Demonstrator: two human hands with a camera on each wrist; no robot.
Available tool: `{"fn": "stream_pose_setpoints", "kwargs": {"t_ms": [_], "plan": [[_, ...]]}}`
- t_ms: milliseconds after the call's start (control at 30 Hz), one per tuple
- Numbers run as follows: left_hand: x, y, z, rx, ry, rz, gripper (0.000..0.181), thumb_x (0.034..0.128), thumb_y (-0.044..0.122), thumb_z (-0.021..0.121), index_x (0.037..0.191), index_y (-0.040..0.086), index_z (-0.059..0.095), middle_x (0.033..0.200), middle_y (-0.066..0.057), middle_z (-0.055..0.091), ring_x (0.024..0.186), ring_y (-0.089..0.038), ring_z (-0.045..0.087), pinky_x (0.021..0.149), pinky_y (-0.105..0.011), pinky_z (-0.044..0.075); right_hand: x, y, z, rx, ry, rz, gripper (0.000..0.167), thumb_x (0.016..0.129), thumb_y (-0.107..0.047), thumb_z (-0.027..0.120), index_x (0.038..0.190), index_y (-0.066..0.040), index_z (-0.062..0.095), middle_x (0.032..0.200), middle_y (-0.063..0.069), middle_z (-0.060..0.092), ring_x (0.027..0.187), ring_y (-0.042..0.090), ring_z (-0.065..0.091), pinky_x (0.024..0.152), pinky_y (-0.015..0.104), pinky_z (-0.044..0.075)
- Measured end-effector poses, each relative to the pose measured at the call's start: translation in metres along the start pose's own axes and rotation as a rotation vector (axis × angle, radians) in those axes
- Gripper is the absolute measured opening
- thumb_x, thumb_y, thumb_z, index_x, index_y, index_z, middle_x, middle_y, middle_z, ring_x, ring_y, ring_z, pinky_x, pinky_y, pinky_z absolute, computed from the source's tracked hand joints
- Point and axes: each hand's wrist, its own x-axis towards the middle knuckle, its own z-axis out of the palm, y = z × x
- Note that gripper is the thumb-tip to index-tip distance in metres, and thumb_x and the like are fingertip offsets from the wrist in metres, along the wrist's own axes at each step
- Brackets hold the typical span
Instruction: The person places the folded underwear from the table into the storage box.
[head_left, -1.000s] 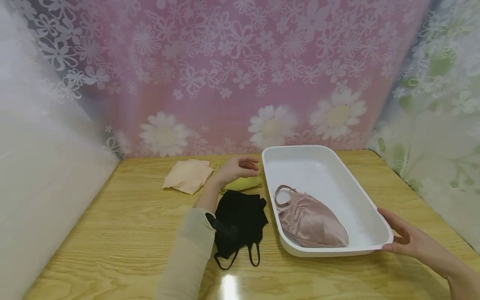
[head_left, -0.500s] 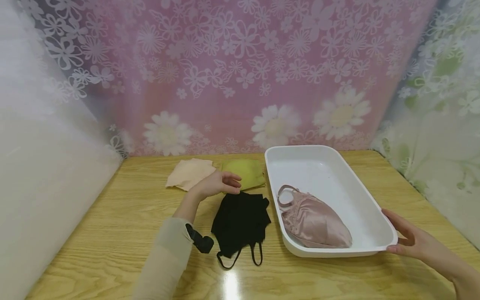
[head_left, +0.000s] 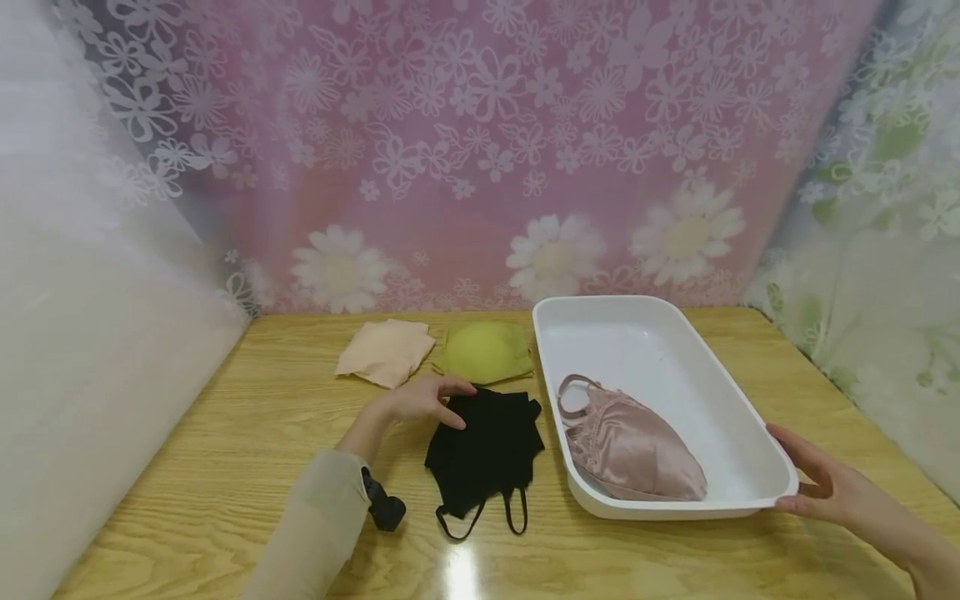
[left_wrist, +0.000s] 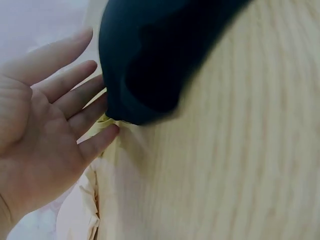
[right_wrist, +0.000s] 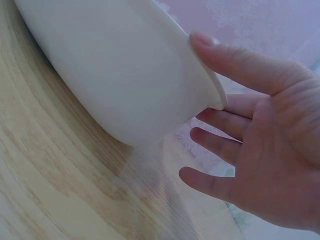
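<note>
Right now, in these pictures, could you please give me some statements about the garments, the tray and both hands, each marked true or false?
1. The shiny pink garment lies inside the white tray. True.
2. The left hand is nearest to the black garment. True.
3. The black garment lies in the tray. False: it lies on the table, left of the tray.
4. The right hand touches the tray's rim. True.
5. Both hands touch the tray. False: only the right hand does.
</note>
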Motion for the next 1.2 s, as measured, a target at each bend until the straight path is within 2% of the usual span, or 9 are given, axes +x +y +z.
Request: {"fn": "stream_pose_setpoints", "kwargs": {"t_ms": [133,300,567,767,967,1100,1200], "plan": [[0.001,-0.002,0.003,0.044,-0.007,-0.033,0.068,0.0809,0.015,0.072,0.140,0.005,0.040,0.145,-0.012,0.035,0.134,-0.029,0.027,0.106,-0.046,0.025,-0.001,0.000,0.001,-0.005,0.007,-0.009,0.077,0.091,0.010,0.048,0.149,-0.006,0.001,0.138,-0.032,0.021,0.108,-0.005,0.048,0.074,0.024,0.050],[0.003,-0.004,0.005,0.024,-0.002,-0.027,0.074,0.0790,0.009,0.072,0.142,0.003,0.035,0.141,-0.013,0.039,0.133,-0.030,0.028,0.107,-0.048,0.022,0.000,0.000,0.002,-0.009,0.013,-0.011,0.077,0.091,0.010,0.048,0.149,-0.007,0.002,0.138,-0.032,0.022,0.108,-0.004,0.049,0.073,0.024,0.050],[0.008,-0.003,0.010,-0.001,0.078,-0.131,0.073,0.0768,0.002,0.073,0.140,0.009,0.039,0.131,-0.008,0.050,0.128,-0.028,0.038,0.101,-0.045,0.033,0.001,0.002,0.002,0.004,0.007,-0.004,0.076,0.091,0.010,0.047,0.149,-0.007,0.000,0.137,-0.033,0.022,0.107,-0.004,0.050,0.072,0.026,0.051],[0.016,0.005,0.014,0.137,0.111,-0.158,0.061,0.0771,0.005,0.074,0.133,0.010,0.049,0.131,-0.011,0.050,0.124,-0.028,0.043,0.096,-0.043,0.040,-0.001,0.001,0.001,-0.020,0.017,-0.018,0.077,0.091,0.011,0.047,0.150,-0.007,0.002,0.138,-0.031,0.023,0.107,-0.004,0.049,0.071,0.026,0.051],[0.019,0.015,0.018,0.273,0.095,-0.183,0.051,0.0804,0.011,0.073,0.128,0.011,0.054,0.130,-0.013,0.051,0.122,-0.028,0.045,0.093,-0.042,0.042,-0.001,0.001,0.001,-0.011,0.021,-0.011,0.076,0.091,0.011,0.047,0.149,-0.007,0.001,0.137,-0.031,0.024,0.107,-0.005,0.049,0.071,0.026,0.051],[0.022,0.015,0.020,0.325,0.089,-0.166,0.046,0.0830,0.010,0.070,0.126,0.011,0.054,0.127,-0.011,0.053,0.119,-0.028,0.047,0.092,-0.042,0.042,-0.001,0.002,0.001,0.000,0.026,0.008,0.076,0.091,0.009,0.047,0.150,-0.008,0.001,0.136,-0.032,0.024,0.106,-0.005,0.049,0.072,0.025,0.050],[0.021,0.012,0.023,0.322,0.100,-0.151,0.042,0.0849,0.007,0.067,0.125,0.011,0.054,0.123,-0.010,0.054,0.116,-0.028,0.049,0.090,-0.041,0.044,-0.002,0.003,0.002,0.009,0.021,0.021,0.076,0.092,0.008,0.047,0.150,-0.009,0.001,0.136,-0.031,0.024,0.106,-0.004,0.050,0.072,0.025,0.050]]}}
